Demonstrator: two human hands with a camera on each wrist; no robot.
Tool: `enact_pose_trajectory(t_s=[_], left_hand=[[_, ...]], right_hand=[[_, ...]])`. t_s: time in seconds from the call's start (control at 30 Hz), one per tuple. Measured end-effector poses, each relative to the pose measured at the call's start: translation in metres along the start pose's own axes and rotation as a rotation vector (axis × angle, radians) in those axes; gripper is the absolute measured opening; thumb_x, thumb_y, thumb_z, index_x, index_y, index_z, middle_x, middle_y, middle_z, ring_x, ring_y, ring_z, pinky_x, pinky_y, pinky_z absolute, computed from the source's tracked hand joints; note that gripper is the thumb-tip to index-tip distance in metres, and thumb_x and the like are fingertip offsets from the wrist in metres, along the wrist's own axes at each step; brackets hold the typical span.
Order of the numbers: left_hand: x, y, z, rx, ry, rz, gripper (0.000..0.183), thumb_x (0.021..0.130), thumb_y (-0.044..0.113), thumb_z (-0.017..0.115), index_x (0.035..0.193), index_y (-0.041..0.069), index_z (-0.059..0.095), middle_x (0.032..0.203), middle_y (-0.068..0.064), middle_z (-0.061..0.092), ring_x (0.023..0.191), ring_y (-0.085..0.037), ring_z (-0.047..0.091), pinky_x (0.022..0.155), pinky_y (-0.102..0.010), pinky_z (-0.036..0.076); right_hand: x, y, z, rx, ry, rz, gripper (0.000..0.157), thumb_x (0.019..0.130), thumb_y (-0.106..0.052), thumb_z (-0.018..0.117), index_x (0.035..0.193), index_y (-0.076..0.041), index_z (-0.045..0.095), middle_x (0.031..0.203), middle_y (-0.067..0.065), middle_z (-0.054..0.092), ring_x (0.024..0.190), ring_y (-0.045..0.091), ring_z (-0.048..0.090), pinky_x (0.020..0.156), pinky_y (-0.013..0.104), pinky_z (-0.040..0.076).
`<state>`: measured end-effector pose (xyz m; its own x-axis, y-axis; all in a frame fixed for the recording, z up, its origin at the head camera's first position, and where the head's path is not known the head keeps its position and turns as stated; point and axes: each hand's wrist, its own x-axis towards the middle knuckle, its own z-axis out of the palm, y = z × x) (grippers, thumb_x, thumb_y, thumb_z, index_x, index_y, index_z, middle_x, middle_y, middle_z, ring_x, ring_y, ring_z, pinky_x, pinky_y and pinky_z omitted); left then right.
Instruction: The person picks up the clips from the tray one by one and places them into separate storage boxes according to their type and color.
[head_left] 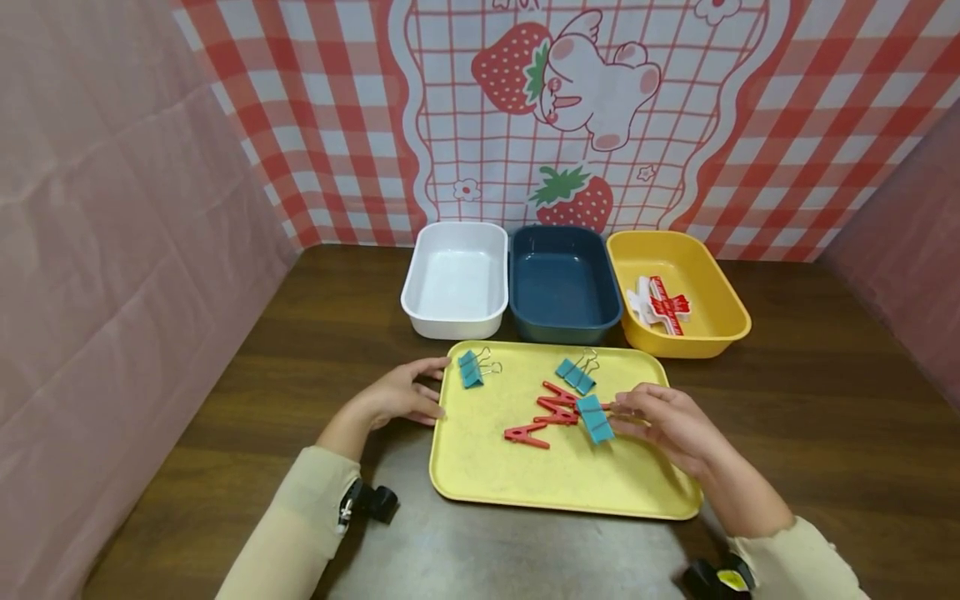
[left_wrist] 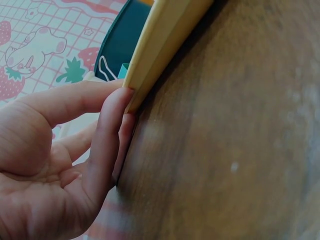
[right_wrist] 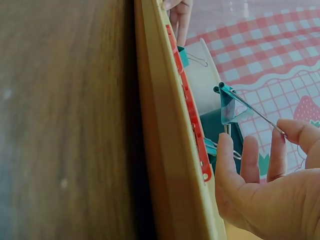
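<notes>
My right hand (head_left: 671, 423) pinches a teal binder clip (head_left: 596, 419) by its wire handles, above the right half of the yellow tray (head_left: 517, 475). In the right wrist view the clip (right_wrist: 229, 106) hangs off the fingertips, its handles spread. Fingertips of my left hand (head_left: 401, 396) touch the tray's left rim from outside, fingers extended. Another teal binder clip (head_left: 471, 369) lies at the tray's upper left, and one more binder clip (head_left: 576, 377) near its far edge. Red clothespins (head_left: 528, 434) lie mid-tray, partly behind the held clip.
Behind the tray stand a white bin (head_left: 456, 287), a dark blue bin (head_left: 564, 287) and a yellow bin (head_left: 708, 287), side by side. Red and white clips (head_left: 663, 306) lie in the yellow one. A checkered cloth (head_left: 337, 125) hangs behind the wooden table (head_left: 300, 367).
</notes>
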<state>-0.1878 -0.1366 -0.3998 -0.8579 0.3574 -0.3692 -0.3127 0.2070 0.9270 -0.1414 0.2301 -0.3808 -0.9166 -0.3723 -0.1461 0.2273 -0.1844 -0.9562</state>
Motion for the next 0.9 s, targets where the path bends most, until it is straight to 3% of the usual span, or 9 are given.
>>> enact_pose_trajectory(t_s=[0.47,0.9], left_hand=[[0.000,0.000,0.001,-0.001,0.003,-0.003,0.078,0.075,-0.020,0.063,0.143,0.006,0.034,0.133,-0.018,0.036,0.093,-0.024,0.060,0.070,-0.037,0.058],[-0.001,0.000,0.000,0.000,0.005,-0.007,0.079,0.075,-0.019,0.064,0.143,0.006,0.033,0.135,-0.018,0.036,0.091,-0.024,0.060,0.070,-0.037,0.058]], right_hand=[[0.011,-0.008,0.017,0.044,0.086,0.054,0.023,0.094,-0.004,0.053,0.076,-0.009,0.067,0.088,0.007,0.060,0.089,0.019,0.059,0.084,0.033,0.053],[0.023,-0.010,0.027,0.059,0.094,0.043,0.028,0.096,-0.006,0.049,0.071,-0.009,0.062,0.088,0.004,0.059,0.088,0.015,0.057,0.086,0.034,0.052]])
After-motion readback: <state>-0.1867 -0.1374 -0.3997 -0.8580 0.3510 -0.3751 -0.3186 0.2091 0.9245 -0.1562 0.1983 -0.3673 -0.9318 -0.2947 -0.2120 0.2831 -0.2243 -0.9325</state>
